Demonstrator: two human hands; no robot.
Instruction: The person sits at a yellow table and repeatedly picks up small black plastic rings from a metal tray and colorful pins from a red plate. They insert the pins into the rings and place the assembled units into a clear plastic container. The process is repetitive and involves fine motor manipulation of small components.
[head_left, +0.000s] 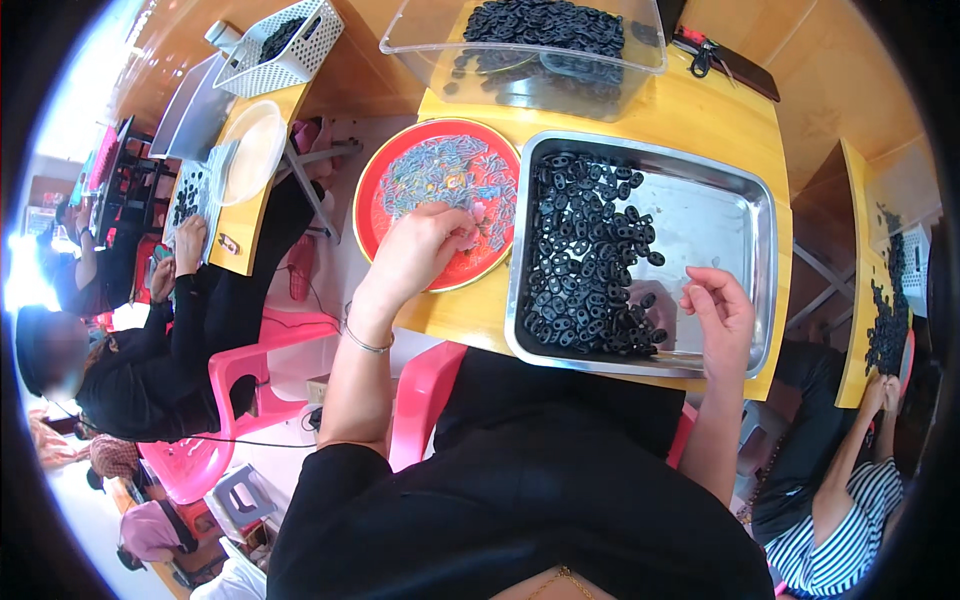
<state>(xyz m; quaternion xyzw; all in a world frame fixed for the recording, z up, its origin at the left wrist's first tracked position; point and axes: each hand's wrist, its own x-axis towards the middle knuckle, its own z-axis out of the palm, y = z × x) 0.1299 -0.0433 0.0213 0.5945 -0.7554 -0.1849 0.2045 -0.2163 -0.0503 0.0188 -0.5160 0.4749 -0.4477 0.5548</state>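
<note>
1. Tray (pixel 710 195) of shiny steel, rectangular, on the right of the yellow table (pixel 712 120); black two-holed oval pieces (pixel 575 260) heaped over its left part, right part mostly bare.
2. Round red plate (pixel 370 205) with gold rim, just left of the tray; strewn with small, slender silvery pieces (pixel 430 170).
3. Left hand (pixel 425 250) over the plate, fingers curled down among the silvery pieces; grip drawn together, cannot tell whether anything is pinched.
4. Right hand (pixel 725 310) above the tray's near right part, right of the black heap; grip loosely bent, thumb close to forefinger, cannot tell whether anything is held.
5. Clear plastic bin (pixel 420 48) at the table's far side, with more black pieces inside.
6. White perforated basket (pixel 295 65) at far left.
7. Striped-sleeved co-worker (pixel 820 540) at near right.
</note>
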